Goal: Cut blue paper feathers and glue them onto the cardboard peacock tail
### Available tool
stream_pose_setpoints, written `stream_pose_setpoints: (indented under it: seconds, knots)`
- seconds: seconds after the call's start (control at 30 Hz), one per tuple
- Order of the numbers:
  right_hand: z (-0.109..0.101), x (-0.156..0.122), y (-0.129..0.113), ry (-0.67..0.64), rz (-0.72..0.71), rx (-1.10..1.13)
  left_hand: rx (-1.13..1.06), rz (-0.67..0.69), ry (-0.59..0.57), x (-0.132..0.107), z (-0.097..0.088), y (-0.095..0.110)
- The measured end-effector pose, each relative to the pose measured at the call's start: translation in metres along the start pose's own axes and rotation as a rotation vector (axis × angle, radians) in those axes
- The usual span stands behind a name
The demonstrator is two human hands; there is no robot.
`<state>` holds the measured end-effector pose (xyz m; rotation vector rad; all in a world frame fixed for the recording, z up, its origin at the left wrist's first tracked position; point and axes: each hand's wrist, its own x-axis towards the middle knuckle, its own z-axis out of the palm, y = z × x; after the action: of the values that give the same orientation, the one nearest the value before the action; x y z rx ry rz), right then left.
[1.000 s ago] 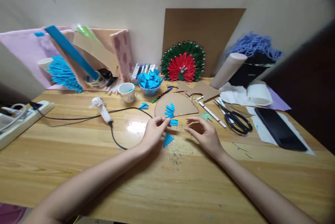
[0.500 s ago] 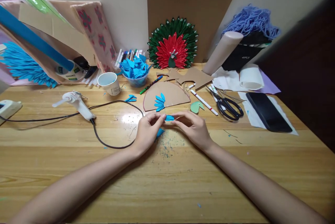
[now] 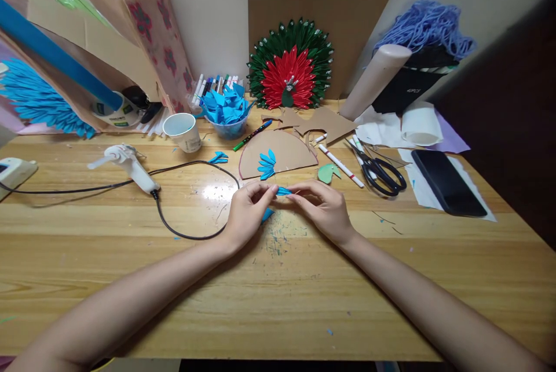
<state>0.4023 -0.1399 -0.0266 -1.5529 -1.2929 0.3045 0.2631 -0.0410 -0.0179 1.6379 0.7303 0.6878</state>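
Between the fingertips of my left hand (image 3: 249,212) and my right hand (image 3: 324,210) is a small blue folded paper piece (image 3: 284,191), pinched at both ends. Another blue piece (image 3: 267,214) lies on the table beside my left fingers. Just beyond my hands is a cardboard half-circle (image 3: 291,155) with a fan of blue petals (image 3: 267,164) on its near edge. A green cut-out shaped like a bird's head (image 3: 329,173) lies past my right hand. More blue folded pieces (image 3: 218,157) sit left of the cardboard.
A hot glue gun (image 3: 134,169) stands at left, its black cord looping near my left forearm. Behind are a paper cup (image 3: 182,131), a bowl of blue scraps (image 3: 228,128) and a red-green peacock (image 3: 289,68). Scissors (image 3: 380,175) and a phone (image 3: 447,182) lie at right.
The view has tilted down slightly, showing the table's near edge. The blue piece looks narrower between my fingers; both hands keep nearly the same place.
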Motion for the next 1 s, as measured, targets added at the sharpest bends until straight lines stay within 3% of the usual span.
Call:
stream_pose_setpoints:
  seconds: [1.0]
  knots:
    - [0.0, -0.0008, -0.0007, 0.007, -0.003, -0.072, 0.072, 0.027, 0.007, -0.0007, -0.0003, -0.0026]
